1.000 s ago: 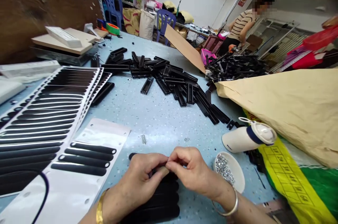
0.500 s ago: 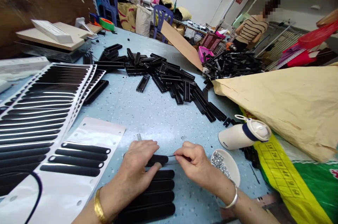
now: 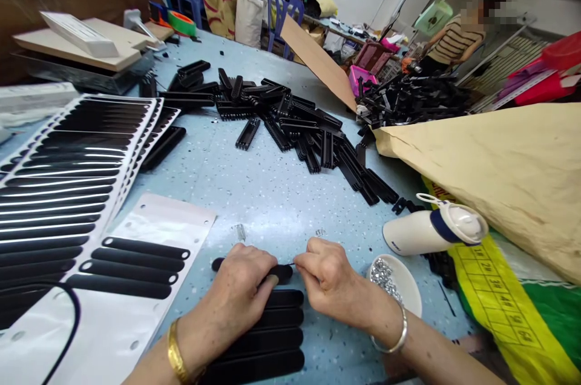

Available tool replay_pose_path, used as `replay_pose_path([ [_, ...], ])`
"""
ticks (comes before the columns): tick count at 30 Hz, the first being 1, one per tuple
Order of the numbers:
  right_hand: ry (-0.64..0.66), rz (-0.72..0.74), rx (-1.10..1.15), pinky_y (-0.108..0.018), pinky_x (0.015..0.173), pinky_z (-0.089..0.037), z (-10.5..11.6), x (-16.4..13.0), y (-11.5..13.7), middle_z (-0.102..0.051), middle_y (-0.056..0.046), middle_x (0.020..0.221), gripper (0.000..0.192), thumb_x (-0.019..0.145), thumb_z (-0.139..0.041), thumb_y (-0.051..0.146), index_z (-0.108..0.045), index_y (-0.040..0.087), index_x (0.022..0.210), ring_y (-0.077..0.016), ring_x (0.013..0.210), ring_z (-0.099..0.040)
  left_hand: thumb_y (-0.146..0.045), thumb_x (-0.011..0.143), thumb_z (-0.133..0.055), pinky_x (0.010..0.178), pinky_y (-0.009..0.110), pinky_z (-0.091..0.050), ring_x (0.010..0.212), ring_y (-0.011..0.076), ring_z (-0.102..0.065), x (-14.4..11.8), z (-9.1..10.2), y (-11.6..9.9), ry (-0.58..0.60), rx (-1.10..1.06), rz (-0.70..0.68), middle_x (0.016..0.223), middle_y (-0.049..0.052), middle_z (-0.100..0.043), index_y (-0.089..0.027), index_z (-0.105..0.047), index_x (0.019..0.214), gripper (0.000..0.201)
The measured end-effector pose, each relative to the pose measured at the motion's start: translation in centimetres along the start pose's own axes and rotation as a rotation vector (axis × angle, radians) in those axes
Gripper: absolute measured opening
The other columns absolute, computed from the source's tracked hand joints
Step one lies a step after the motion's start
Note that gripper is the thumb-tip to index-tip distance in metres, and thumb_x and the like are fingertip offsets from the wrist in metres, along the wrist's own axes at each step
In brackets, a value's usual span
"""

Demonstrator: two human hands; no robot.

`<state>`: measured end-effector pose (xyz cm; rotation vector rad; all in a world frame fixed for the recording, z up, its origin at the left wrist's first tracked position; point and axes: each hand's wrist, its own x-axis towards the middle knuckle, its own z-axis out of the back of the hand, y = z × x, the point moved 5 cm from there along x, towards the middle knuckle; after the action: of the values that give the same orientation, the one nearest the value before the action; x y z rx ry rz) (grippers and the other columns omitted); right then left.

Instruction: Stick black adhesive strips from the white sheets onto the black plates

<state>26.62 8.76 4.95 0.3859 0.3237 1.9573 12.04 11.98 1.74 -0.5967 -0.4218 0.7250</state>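
Observation:
My left hand [image 3: 245, 287] presses down on a black rounded strip [image 3: 280, 272] that lies on the blue table, topmost in a row of several such strips [image 3: 267, 342]. My right hand [image 3: 329, 279] pinches a thin metal pin whose tip points at the strip's right end. A small white dish [image 3: 403, 288] with shiny silver bits sits just right of my right hand. To the left lies a white backing sheet [image 3: 149, 233] with black strips still on it.
Sheets of black strips [image 3: 77, 173] cover the left. A pile of black comb-like parts [image 3: 290, 125] spreads across the middle. A white bottle [image 3: 431, 230] lies on its side by a brown paper sack [image 3: 499, 167]. A person in a striped shirt [image 3: 456, 43] stands at the back right.
My hands came down from a raised pinch to the table. The left hand now flattens the strip while the right holds the pin at its end. The view has shifted slightly.

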Motion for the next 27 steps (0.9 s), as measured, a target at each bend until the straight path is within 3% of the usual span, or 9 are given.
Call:
replay_pose_path([
  [7,0.073,0.092,-0.221,-0.032,0.058,-0.028,-0.3,0.0,0.9,-0.048,-0.004,0.065,0.021,0.075,-0.047,0.002,-0.055,0.017,0.063,-0.0165,0.062,-0.041,-0.013,0.082,-0.052,0.070,0.039,-0.047,0.073,0.0226,-0.062,-0.1,0.1,-0.2,0.004,0.013,0.006,0.075,0.005,-0.069,-0.018,-0.067,0.081,0.016],
  [14,0.294,0.368,-0.369,-0.036,0.059,-0.032,1.0,2.5,4.2,-0.055,-0.010,0.072,0.010,0.075,-0.054,0.008,-0.060,0.015,0.071,-0.0220,0.068,-0.046,-0.014,0.083,-0.049,0.068,0.034,-0.046,0.067,0.0190,-0.061,0.1,-0.1,-0.1,0.017,0.009,-0.018,0.069,0.003,-0.068,-0.019,-0.061,0.070,0.018],
  [17,0.364,0.411,-0.353,-0.036,0.057,-0.032,1.1,3.5,4.7,-0.057,-0.010,0.071,0.009,0.077,-0.057,0.009,-0.062,0.014,0.070,-0.0215,0.066,-0.047,-0.013,0.082,-0.050,0.066,0.032,-0.046,0.063,0.0172,-0.061,0.1,-0.1,0.1,0.004,-0.005,-0.009,0.065,0.002,-0.066,-0.019,-0.058,0.065,0.020],
  [21,0.482,0.312,-0.286,-0.032,0.053,-0.030,0.7,5.1,3.9,-0.061,-0.009,0.069,0.008,0.070,-0.060,0.007,-0.066,0.012,0.068,-0.0170,0.059,-0.046,-0.014,0.084,-0.052,0.070,0.037,-0.048,0.068,0.0200,-0.062,0.1,-0.2,0.2,0.013,-0.025,0.028,0.068,0.004,-0.067,-0.018,-0.062,0.068,0.019],
  [25,0.617,0.059,-0.175,-0.027,0.048,-0.027,0.0,6.8,1.4,-0.059,-0.003,0.056,0.014,0.063,-0.059,0.003,-0.069,0.014,0.062,-0.0122,0.051,-0.041,-0.013,0.080,-0.058,0.073,0.040,-0.049,0.073,0.0224,-0.064,0.1,-0.1,0.1,0.034,-0.017,0.040,0.075,0.004,-0.070,-0.019,-0.067,0.080,0.011],
  [27,0.622,-0.031,-0.081,-0.025,0.049,-0.029,-0.3,6.9,0.2,-0.057,0.000,0.053,0.019,0.061,-0.058,0.001,-0.071,0.014,0.061,-0.0110,0.051,-0.041,-0.013,0.080,-0.058,0.073,0.039,-0.049,0.074,0.0222,-0.064,0.1,0.0,0.0,0.038,-0.013,0.039,0.077,0.003,-0.071,-0.020,-0.067,0.084,0.012],
])
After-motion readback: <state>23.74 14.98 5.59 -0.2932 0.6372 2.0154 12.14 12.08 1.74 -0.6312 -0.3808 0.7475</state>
